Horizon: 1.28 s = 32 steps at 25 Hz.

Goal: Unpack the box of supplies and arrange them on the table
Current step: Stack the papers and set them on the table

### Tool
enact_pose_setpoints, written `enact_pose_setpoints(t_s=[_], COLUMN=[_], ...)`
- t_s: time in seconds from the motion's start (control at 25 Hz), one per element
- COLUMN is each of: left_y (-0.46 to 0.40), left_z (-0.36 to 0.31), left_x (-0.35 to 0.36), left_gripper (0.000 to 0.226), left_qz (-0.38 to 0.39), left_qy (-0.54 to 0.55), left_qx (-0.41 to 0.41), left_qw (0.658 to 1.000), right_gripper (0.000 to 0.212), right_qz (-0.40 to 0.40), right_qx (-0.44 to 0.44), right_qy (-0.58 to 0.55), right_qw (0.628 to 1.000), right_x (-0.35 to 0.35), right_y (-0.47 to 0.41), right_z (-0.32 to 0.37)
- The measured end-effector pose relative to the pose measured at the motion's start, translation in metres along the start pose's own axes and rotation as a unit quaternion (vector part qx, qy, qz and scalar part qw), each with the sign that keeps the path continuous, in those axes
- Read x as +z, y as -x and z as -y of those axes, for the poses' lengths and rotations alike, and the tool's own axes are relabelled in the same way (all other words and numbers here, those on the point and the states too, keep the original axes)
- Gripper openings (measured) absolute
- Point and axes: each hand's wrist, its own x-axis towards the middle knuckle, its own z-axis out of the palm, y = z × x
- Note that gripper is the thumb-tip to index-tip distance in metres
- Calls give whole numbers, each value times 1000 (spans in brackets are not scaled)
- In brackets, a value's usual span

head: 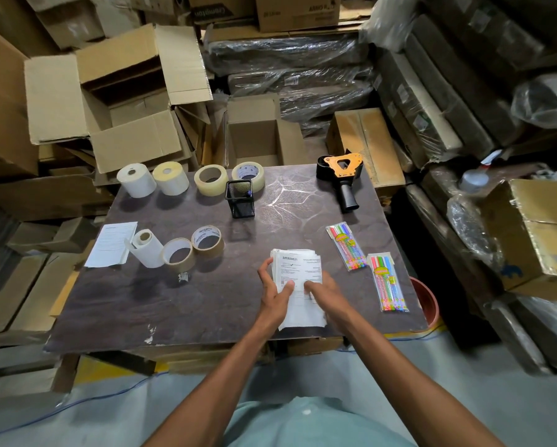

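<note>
A stack of white printed papers (298, 264) lies on the dark table (206, 301) near its front edge. My left hand (273, 293) holds the stack's left edge, thumb on top and fingers curled along the side. My right hand (323, 293) presses on the stack's right part with its fingers. Two packs of coloured pens (346, 246) (388, 282) lie to the right. A tape dispenser (341, 175) sits at the back right. A black mesh pen holder (240, 198) stands mid-table.
Two white label rolls (136, 179) (170, 178) and two clear tape rolls (211, 179) (248, 175) line the back. A paper sheet (112, 243), a label roll (148, 248) and two brown tape rolls (178, 258) (207, 241) sit left. Open cardboard boxes (254, 137) crowd behind.
</note>
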Motion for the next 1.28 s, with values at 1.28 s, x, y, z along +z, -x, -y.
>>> enact_pose_setpoints(t_s=[1.28], left_y=[13], left_z=[36], left_x=[-34], left_gripper=[34], left_qz=[-117], left_qy=[-87], left_qx=[-13], left_qw=[989], right_gripper=[41], right_qz=[-29], right_qx=[-182], right_qy=[152], right_qw=[971], right_x=[12], right_y=[-9], right_z=[-39])
